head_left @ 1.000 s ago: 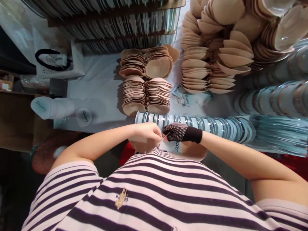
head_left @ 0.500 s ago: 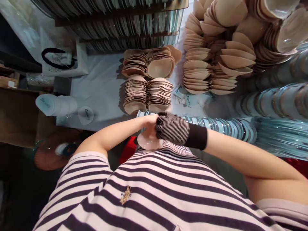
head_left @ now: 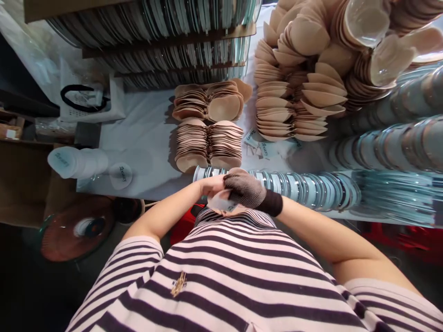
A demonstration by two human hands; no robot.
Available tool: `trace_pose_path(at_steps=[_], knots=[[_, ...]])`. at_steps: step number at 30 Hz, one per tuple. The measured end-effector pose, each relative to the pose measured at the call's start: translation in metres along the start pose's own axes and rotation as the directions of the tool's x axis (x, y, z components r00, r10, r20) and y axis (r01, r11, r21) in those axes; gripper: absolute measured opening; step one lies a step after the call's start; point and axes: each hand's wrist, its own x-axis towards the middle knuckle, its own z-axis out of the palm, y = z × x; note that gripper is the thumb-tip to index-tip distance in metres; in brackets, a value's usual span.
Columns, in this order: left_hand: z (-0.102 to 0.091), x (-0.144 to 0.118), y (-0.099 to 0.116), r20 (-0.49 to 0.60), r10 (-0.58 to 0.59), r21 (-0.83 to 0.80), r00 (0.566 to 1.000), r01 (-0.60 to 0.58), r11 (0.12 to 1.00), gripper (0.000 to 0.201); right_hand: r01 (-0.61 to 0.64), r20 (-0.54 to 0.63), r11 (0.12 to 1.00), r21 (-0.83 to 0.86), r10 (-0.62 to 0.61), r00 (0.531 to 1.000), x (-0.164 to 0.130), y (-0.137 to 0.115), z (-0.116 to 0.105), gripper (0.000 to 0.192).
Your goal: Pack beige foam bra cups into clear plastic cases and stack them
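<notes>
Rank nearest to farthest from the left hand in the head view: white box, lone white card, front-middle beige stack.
1. Front-middle beige stack, just ahead of the left hand.
2. Lone white card, leftward.
3. White box, farther ahead, left.

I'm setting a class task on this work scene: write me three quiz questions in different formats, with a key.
1. Which hand wears the dark glove?

2. Where is the reddish fan?
A) Among the beige cups
B) At lower left, past the near edge of the table
C) Inside the white basket

3. True or false: the left hand is far from the gloved one.

Key:
1. The right hand.
2. B.
3. False; they are close together, at a pale piece.
</notes>
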Motion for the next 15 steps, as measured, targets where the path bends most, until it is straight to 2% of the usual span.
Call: trace_pose_path(at_steps=[2, 4, 6, 8, 10, 12, 13, 14, 15], knots=[[0.005, 0.006, 0.004, 0.054, 0.026, -0.107, 0.998, -0.02, 0.994, 0.049, -0.115, 0.057, 0.991, -0.065, 0.119, 0.991, -0.004, 0.016, -0.019, 0.024], [0.009, 0.011, 0.009, 0.082, 0.041, -0.219, 0.996, -0.022, 0.976, 0.045, -0.181, 0.148, 0.964, -0.197, 0.211, 0.966, -0.004, 0.029, -0.031, 0.019], [0.012, 0.015, 0.014, 0.113, 0.029, -0.292, 0.993, 0.005, 0.956, 0.039, -0.16, 0.198, 0.937, -0.31, 0.229, 0.953, -0.002, 0.038, -0.033, 0.018], [0.017, 0.017, 0.019, 0.114, 0.059, -0.331, 0.992, -0.018, 0.944, 0.046, -0.144, 0.168, 0.928, -0.343, 0.212, 0.963, 0.0, 0.044, -0.032, 0.029], [0.023, 0.018, 0.024, 0.076, 0.127, -0.323, 0.989, -0.096, 0.942, 0.048, -0.174, 0.058, 0.94, -0.294, 0.2, 0.978, -0.006, 0.047, -0.035, 0.045], [0.031, 0.02, 0.031, 0.047, 0.212, -0.291, 0.976, -0.189, 0.938, 0.052, -0.251, -0.128, 0.952, -0.177, 0.231, 0.965, -0.02, 0.048, -0.044, 0.063], [0.035, 0.022, 0.034, 0.036, 0.245, -0.271, 0.969, -0.227, 0.936, 0.059, -0.296, -0.241, 0.951, -0.084, 0.269, 0.932, -0.03, 0.046, -0.048, 0.073], [0.041, 0.025, 0.037, 0.015, 0.272, -0.249, 0.962, -0.26, 0.933, 0.063, -0.332, -0.36, 0.942, 0.04, 0.324, 0.875, -0.041, 0.043, -0.051, 0.082], [0.047, 0.029, 0.04, -0.026, 0.299, -0.23, 0.954, -0.296, 0.927, 0.063, -0.349, -0.47, 0.918, 0.191, 0.397, 0.788, -0.053, 0.038, -0.051, 0.09]])
